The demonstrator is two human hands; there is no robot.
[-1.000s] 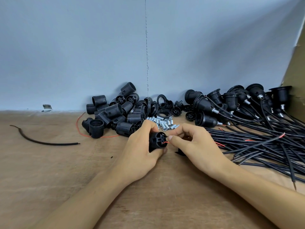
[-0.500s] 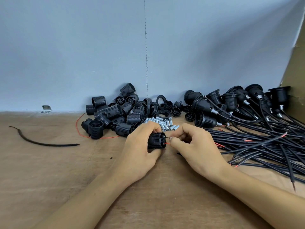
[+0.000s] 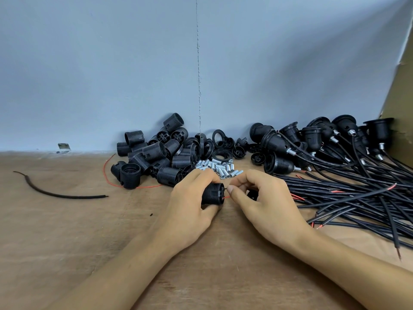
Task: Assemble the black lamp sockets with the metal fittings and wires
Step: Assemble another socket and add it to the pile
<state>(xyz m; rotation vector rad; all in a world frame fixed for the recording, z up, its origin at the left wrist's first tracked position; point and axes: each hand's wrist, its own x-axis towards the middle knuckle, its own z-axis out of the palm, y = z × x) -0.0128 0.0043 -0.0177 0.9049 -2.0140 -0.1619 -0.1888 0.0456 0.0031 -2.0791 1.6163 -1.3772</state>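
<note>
My left hand (image 3: 190, 209) grips a black threaded lamp socket (image 3: 212, 193) lying sideways, its end turned to the right. My right hand (image 3: 263, 198) pinches thin wire ends, one red (image 3: 226, 197), right at that end of the socket. A black part (image 3: 252, 194) shows under my right fingers. Behind my hands lies a small heap of silver metal fittings (image 3: 220, 167). A pile of loose black socket bodies (image 3: 156, 155) sits at the back left. Black wires (image 3: 348, 195) fan out on the right.
Black rings and caps (image 3: 220, 144) lie by the wall. Finished sockets with wires (image 3: 312, 142) are stacked at the back right beside a cardboard panel (image 3: 400, 104). A loose black wire piece (image 3: 55, 193) and a thin red wire (image 3: 107, 173) lie on the wooden table (image 3: 67, 242).
My left hand has turned the socket so its side now faces me instead of its end. My right hand keeps the wire ends at the socket and has shifted slightly.
</note>
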